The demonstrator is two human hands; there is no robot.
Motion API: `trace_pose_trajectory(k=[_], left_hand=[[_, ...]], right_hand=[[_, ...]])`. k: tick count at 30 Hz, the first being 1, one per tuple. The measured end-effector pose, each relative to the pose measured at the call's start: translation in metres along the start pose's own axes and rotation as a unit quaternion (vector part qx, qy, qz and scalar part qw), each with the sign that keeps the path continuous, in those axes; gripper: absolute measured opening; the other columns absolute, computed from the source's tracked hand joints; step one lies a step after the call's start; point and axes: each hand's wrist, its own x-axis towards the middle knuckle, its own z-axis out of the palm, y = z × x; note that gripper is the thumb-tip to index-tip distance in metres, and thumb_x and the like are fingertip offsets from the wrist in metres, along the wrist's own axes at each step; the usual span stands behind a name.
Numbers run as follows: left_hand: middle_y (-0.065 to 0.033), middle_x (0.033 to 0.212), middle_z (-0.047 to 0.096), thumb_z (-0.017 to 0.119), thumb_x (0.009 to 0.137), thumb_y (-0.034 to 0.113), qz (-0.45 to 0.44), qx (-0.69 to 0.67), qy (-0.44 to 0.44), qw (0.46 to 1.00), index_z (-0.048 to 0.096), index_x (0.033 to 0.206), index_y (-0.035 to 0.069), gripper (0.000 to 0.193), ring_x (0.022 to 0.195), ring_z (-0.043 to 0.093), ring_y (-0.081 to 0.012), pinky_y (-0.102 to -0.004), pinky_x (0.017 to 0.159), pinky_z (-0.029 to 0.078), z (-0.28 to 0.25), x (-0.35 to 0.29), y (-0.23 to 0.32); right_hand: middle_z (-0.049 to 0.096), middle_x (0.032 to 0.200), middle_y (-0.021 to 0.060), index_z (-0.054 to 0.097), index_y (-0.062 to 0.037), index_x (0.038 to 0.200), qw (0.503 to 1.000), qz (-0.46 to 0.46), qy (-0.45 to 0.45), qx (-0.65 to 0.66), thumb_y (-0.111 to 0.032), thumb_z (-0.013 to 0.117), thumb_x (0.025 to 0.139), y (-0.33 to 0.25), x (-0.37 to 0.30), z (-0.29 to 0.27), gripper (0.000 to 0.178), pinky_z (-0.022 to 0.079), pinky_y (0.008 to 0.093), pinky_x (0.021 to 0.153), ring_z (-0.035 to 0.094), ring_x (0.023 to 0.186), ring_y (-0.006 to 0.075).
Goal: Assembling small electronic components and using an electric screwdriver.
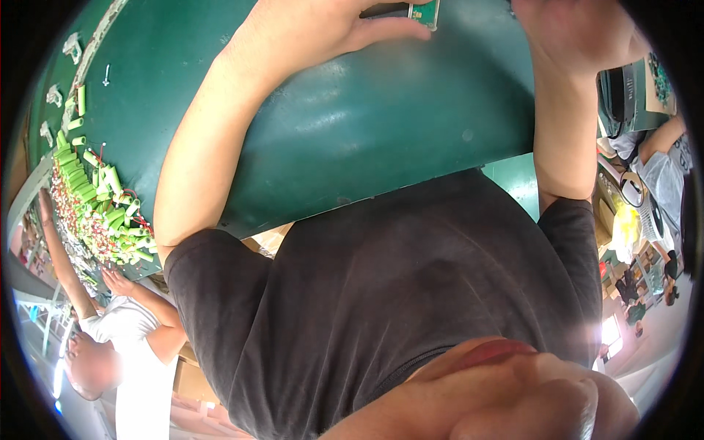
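At the top edge of the head view, my left hand [315, 29] is closed on a small device with a green circuit board [424, 13] showing at one end. Its thumb lies along the near side of the device, and the far part is cut off by the picture edge. My right hand [579, 33] is to the right of the device, apart from it and somewhat blurred. Its fingers run out of the picture, so whether it holds anything is hidden. Both forearms reach over a green tabletop [381, 117].
A heap of green cylindrical cells with red wires [99, 198] covers the table's left side. A small screw [107, 75] and white plastic parts [72, 48] lie beyond. A co-worker in white [139, 330] is at the left; another person [664, 154] sits at the right by a black object [622, 95].
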Motion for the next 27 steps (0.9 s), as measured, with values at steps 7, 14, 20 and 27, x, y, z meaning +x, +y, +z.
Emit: trace_pose_trajectory(k=[7, 14, 20, 27], left_hand=[[-0.0245, 0.143, 0.055, 0.087, 0.075, 0.019, -0.025, -0.183, 0.075, 0.980, 0.077, 0.100, 0.003, 0.032, 0.125, 0.060, -0.0400, -0.0426, 0.103, 0.052, 0.015, -0.007, -0.010], [-0.0234, 0.144, 0.055, 0.087, 0.075, 0.020, 0.003, 0.004, 0.009, 1.000, 0.077, 0.101, 0.003, 0.032, 0.124, 0.060, -0.0403, -0.0441, 0.103, 0.051, -0.005, -0.002, 0.001], [-0.0210, 0.135, 0.060, 0.087, 0.073, 0.021, 0.030, 0.023, 0.096, 0.995, 0.076, 0.099, 0.005, 0.032, 0.122, 0.061, -0.0391, -0.0460, 0.102, 0.051, 0.011, 0.003, 0.002], [-0.0187, 0.119, 0.071, 0.082, 0.080, 0.019, -0.170, 0.208, 0.149, 0.952, 0.073, 0.105, 0.002, 0.032, 0.116, 0.066, -0.0364, -0.0429, 0.101, 0.051, -0.066, 0.008, -0.035]], right_hand=[[0.052, 0.075, 0.0001, 0.053, -0.0067, 0.097, 0.999, -0.016, 0.013, 0.031, -0.014, 0.058, 0.101, 0.008, -0.001, 0.012, 0.010, 0.045, 0.0242, 0.058, 0.051, 0.056, 0.0084], [0.058, 0.080, 0.0026, 0.055, -0.0018, 0.114, 0.998, -0.031, 0.028, 0.048, -0.001, 0.060, 0.098, 0.002, -0.003, 0.018, 0.017, 0.045, 0.0239, 0.055, 0.052, 0.056, 0.0082], [0.059, 0.080, 0.0030, 0.053, 0.0005, 0.121, 0.994, -0.025, 0.072, 0.072, 0.004, 0.061, 0.096, -0.006, -0.003, 0.018, 0.026, 0.045, 0.0237, 0.054, 0.053, 0.056, 0.0089], [0.063, 0.083, 0.0001, 0.056, 0.0035, 0.128, 0.990, -0.022, 0.131, 0.045, -0.002, 0.069, 0.097, 0.005, 0.002, 0.014, 0.034, 0.047, 0.0233, 0.058, 0.057, 0.061, 0.0080]])
